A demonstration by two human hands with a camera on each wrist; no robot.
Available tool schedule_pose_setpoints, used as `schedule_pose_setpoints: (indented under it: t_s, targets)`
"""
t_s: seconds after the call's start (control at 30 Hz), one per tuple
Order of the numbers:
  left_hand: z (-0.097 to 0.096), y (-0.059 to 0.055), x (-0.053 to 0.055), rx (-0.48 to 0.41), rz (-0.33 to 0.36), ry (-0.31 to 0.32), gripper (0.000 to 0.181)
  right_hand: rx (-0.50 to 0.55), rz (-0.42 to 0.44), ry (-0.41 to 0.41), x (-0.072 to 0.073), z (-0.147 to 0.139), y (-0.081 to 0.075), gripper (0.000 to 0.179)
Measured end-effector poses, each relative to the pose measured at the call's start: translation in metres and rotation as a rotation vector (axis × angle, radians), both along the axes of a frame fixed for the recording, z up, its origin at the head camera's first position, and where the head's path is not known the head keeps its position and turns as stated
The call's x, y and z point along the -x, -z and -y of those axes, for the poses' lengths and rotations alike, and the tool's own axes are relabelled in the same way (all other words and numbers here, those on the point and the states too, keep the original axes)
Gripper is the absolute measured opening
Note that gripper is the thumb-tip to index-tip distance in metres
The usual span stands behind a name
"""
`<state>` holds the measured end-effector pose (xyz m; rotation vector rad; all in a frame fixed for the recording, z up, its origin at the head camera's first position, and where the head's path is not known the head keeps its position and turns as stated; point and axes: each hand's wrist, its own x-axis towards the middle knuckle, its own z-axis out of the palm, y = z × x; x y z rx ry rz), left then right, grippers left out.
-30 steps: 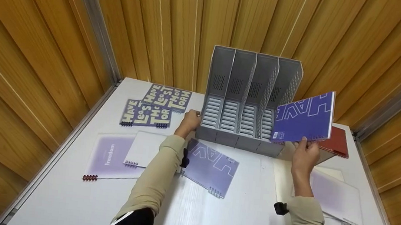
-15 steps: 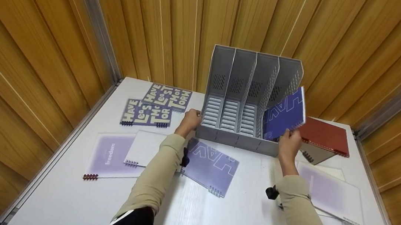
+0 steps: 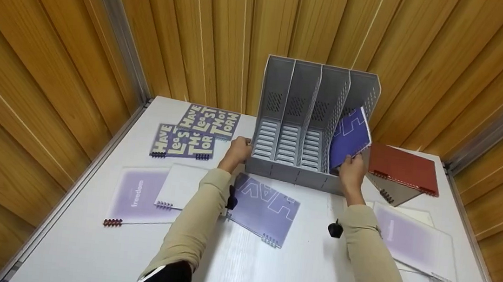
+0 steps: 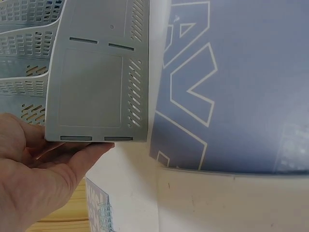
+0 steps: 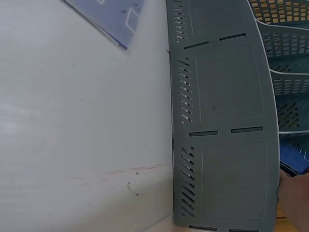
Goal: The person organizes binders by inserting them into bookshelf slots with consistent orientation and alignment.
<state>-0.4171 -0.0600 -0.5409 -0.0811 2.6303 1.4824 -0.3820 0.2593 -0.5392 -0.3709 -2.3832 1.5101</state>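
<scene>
A grey desktop file rack (image 3: 295,177) with upright dividers stands at the back of the table. My left hand (image 3: 237,152) holds its left front corner; in the left wrist view, fingers and thumb lie around the end of the rack wall (image 4: 91,92). My right hand (image 3: 354,173) grips the lower spiral edge of a dark blue notebook (image 3: 350,135), which stands tilted inside the rightmost compartment. In the right wrist view the rack's front (image 5: 234,179) hides most of that hand (image 5: 295,195), and only a corner of the notebook (image 5: 293,157) shows.
Right of the rack lie a red notebook (image 3: 405,170) and a white-and-purple notebook (image 3: 414,242). On the left are several notebooks: two lettered ones (image 3: 183,142), a purple "freedom" one (image 3: 136,194) and a white one (image 3: 183,185). A pale blue notebook (image 3: 265,212) lies before the rack.
The right hand has carried the dark blue notebook leftward from beside the rack into its rightmost compartment, uncovering the red notebook. My left hand has stayed at the rack's left corner.
</scene>
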Motion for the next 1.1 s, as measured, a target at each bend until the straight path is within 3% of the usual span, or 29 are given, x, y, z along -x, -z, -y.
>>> schedule_pose_setpoints:
  t_s: [0.17,0.3,0.6,0.7,0.9,1.1]
  targets:
    - [0.003,-0.001,0.002,-0.013,0.000,0.006,0.033,0.027,0.044,-0.050,0.003,0.001,-0.005,0.043]
    - [0.004,0.001,0.001,-0.053,0.020,0.013,0.033,0.042,0.047,-0.025,0.005,0.002,-0.008,0.039]
    - [0.006,0.003,-0.004,-0.114,0.078,0.017,0.034,-0.050,0.125,0.024,0.018,-0.009,0.001,0.040]
    - [0.006,0.001,-0.003,-0.125,0.071,0.012,0.033,-0.083,0.077,0.056,0.021,-0.010,0.002,0.038]
    - [0.004,0.000,-0.002,-0.097,0.037,0.018,0.032,-0.248,-0.125,0.177,0.023,-0.001,0.011,0.036]
    - [0.004,0.001,-0.003,-0.065,-0.020,0.005,0.029,-0.260,-0.216,0.244,0.029,0.001,0.017,0.036]
